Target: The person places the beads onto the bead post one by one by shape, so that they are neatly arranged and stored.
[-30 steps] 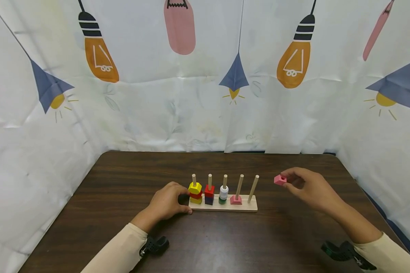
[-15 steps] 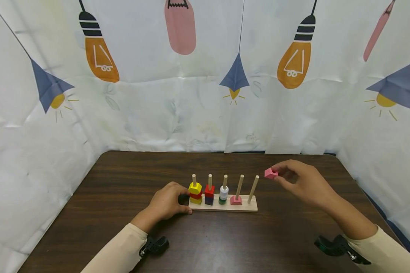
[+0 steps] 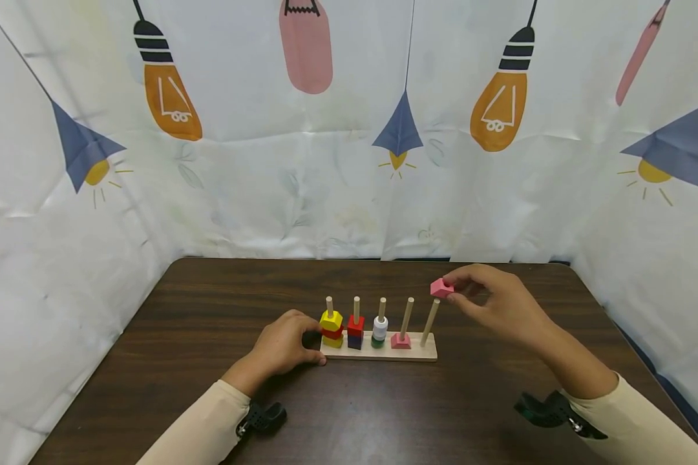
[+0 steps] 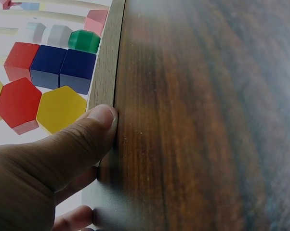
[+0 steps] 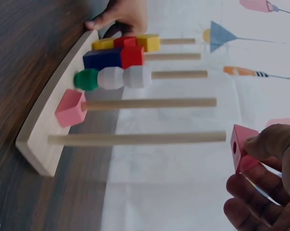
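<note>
Near the middle of the table lies a wooden peg board (image 3: 424, 353) with a row of upright pegs. My left hand (image 3: 284, 342) grips its left end, the thumb (image 4: 89, 130) against the front edge. My right hand (image 3: 500, 303) pinches a pink block (image 3: 441, 288) with a hole (image 5: 234, 147) in it, just at the tip of the bare rightmost peg (image 3: 430, 323). In the right wrist view the block appears slightly apart from that tip. Another pink block (image 3: 401, 341) sits at the base of the neighbouring peg.
The three left pegs carry stacks: yellow and red hexagons (image 3: 332, 328), red and blue cubes (image 3: 355, 332), and white and green rounded beads (image 3: 380, 329). A dark wooden table (image 3: 238, 290) lies beneath. Behind it hangs a white printed curtain (image 3: 337, 194).
My right hand has carried the pink block leftward and slightly up, from right of the board to the rightmost peg's tip. My left hand and the board have stayed in place.
</note>
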Available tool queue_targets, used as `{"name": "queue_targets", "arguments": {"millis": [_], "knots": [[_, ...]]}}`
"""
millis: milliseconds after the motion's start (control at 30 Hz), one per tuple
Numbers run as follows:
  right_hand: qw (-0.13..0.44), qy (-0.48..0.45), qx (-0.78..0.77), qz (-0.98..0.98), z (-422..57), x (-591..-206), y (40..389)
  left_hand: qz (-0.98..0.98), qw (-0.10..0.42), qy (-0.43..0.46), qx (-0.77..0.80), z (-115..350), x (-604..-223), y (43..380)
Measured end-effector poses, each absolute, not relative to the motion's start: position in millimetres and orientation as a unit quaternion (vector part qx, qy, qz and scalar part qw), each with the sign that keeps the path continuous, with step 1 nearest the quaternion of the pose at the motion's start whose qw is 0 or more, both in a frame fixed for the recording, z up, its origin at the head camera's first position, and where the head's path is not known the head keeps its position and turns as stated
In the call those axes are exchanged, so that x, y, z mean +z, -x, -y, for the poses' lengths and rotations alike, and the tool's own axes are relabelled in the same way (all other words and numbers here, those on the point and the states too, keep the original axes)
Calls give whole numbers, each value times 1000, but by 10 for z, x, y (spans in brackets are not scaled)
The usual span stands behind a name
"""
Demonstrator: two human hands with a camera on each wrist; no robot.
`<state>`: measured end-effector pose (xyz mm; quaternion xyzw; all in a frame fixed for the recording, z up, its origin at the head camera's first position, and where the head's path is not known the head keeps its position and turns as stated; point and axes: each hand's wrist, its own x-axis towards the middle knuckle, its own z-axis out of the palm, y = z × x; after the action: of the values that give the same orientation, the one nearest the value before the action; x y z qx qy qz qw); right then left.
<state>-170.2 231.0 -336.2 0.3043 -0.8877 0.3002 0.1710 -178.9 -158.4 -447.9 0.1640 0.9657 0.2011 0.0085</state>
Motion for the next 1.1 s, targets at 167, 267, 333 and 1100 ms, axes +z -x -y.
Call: {"name": "queue_targets", "arguments": {"millis": [167, 267, 333, 1100], "knots": [[177, -325, 310, 876, -2208, -3356, 1723, -966, 12, -162, 201, 1584, -4470, 1786], [174, -336, 317, 869, -2146, -3355, 1729, -966, 12, -162, 201, 1584, -4468, 1787], [166, -338, 321, 869, -2108, -3357, 1729, -966, 12, -163, 201, 1585, -4466, 1788], [91, -341, 342, 871, -1912, -3482, 1740, -966, 11, -161, 203, 1586, -4478, 1789]]}}
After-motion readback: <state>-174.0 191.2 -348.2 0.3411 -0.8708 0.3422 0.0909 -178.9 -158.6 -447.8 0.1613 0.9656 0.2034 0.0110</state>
